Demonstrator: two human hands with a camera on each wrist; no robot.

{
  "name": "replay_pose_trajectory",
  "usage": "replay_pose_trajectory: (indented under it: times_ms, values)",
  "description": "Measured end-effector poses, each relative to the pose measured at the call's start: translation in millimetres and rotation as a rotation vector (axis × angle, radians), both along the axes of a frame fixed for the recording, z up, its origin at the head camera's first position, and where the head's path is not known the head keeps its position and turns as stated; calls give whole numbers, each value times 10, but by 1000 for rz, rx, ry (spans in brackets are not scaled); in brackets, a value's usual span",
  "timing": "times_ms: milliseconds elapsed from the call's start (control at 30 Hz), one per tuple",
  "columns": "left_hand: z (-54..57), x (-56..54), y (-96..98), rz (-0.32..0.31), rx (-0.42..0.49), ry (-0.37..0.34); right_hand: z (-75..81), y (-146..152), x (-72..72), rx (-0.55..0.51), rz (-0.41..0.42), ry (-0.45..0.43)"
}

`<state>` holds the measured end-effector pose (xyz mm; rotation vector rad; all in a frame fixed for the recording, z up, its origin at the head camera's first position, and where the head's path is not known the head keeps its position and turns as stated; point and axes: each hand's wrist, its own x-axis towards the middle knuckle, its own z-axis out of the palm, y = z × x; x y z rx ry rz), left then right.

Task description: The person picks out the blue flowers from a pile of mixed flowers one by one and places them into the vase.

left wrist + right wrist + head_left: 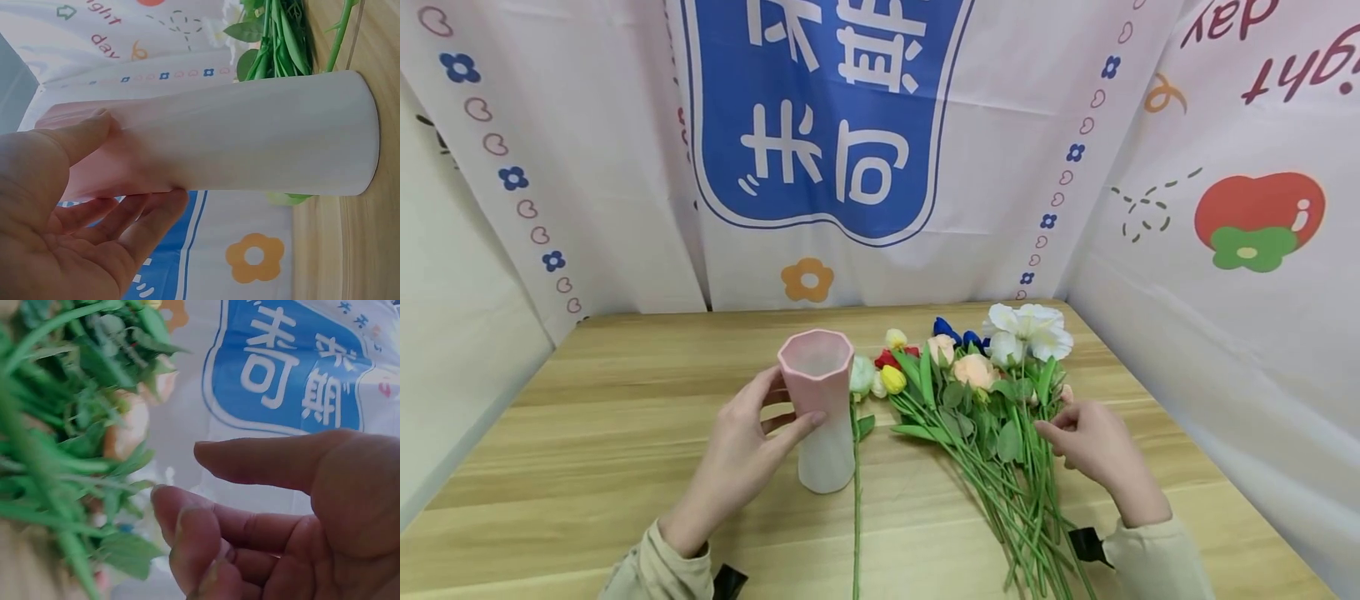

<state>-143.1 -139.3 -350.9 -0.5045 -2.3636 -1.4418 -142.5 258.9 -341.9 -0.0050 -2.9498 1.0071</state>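
Observation:
A tall faceted vase [827, 417], pink at the top fading to white, stands on the wooden table. My left hand [741, 446] holds it by the upper part, thumb [87, 137] on one side and fingers on the other. To the right lies a heap of artificial flowers [973, 371] with long green stems [1000, 492]. Beside the stems' upper part is my right hand [1097, 446], its fingers loosely bent. In the right wrist view a gap separates its thumb [250, 462] from the fingers, with nothing between them; leaves are just past the fingertips.
A single pale green flower [862, 375] on a long stem lies just right of the vase, partly hidden by it. Large white blooms [1033, 329] lie toward the back right. A printed cloth [1000, 208] hangs behind the table [625, 417] and along its sides.

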Motion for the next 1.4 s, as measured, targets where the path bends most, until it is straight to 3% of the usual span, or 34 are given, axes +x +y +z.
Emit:
replay_pose_trajectory:
  times_ms: [400, 900, 1133, 1400]
  values:
    - [-25, 17, -5, 20, -10, -13, -317, 114, -114, 89, -26, -117]
    - [-34, 18, -4, 22, 11, -11, -410, 137, -196, 59, -7, -155]
    - [-32, 14, -4, 25, 3, -7, -448, 154, -218, 13, -25, -103]
    - [-23, 21, 13, 27, -5, -9, -450, 171, -203, -37, -114, -11]
